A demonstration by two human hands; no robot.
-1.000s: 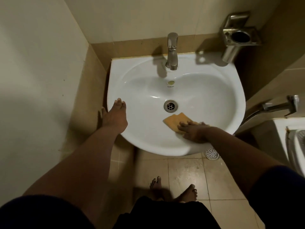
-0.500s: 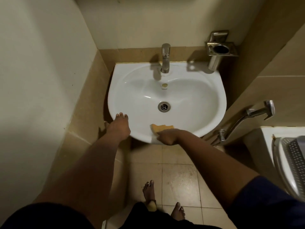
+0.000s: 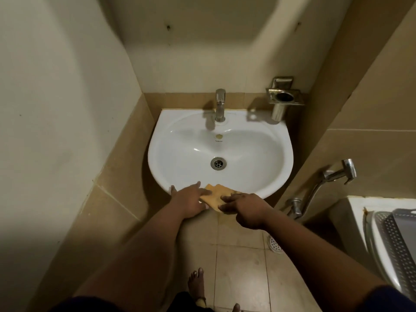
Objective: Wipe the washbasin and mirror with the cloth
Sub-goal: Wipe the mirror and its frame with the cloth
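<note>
Where both hands (image 3: 189,202) (image 3: 245,210) meet, fingers hold cloth (image 3: 215,195), hiding washbasin (image 3: 247,140) rim

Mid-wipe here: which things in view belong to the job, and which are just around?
Job: cloth, held at the near rim by left hand and right hand; washbasin.

Just around: tap, drain, metal holder, spray hose, floor drain.

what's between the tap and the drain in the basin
In the head view, only bare white basin lies between the tap and the drain, apart from a small round overflow cap.
</note>
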